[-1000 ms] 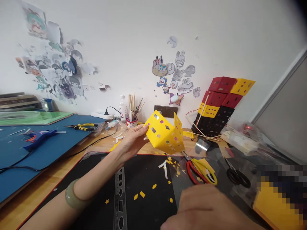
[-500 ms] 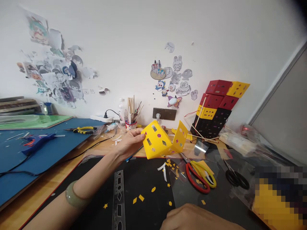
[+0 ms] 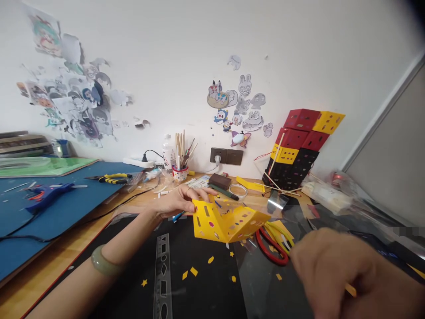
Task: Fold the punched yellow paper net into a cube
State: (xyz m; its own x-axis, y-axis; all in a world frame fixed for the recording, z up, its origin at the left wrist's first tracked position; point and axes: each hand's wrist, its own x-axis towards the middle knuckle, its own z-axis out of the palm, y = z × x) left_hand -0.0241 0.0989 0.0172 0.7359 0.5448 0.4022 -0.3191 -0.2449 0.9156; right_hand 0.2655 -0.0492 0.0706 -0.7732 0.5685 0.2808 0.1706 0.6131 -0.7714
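My left hand (image 3: 181, 200) pinches the upper left corner of a folded yellow paper box (image 3: 229, 223) with small shapes cut out of its sides. The box is held above the black mat, open and partly unfolded. At the lower right, my right hand (image 3: 352, 274) is blurred with its fingers curled; a small yellow-orange tip shows below them, too little to name. Under the box and beside it lie red-handled scissors (image 3: 269, 250) and yellow-handled scissors (image 3: 277, 235). A clear stencil ruler (image 3: 163, 270) lies on the mat, with small yellow paper cutouts (image 3: 194, 271) around it.
A stack of red, yellow and black boxes (image 3: 294, 150) leans at the back right. Left are pliers (image 3: 114, 178), a glue gun (image 3: 49, 197) and a cable (image 3: 113, 208). A cup of sticks (image 3: 181, 172) and a bottle (image 3: 168, 153) stand by the wall.
My left hand has lowered and tipped the yellow box so its inside shows more. My right hand has moved right from the front middle, and a small yellow-orange tip now shows at it.
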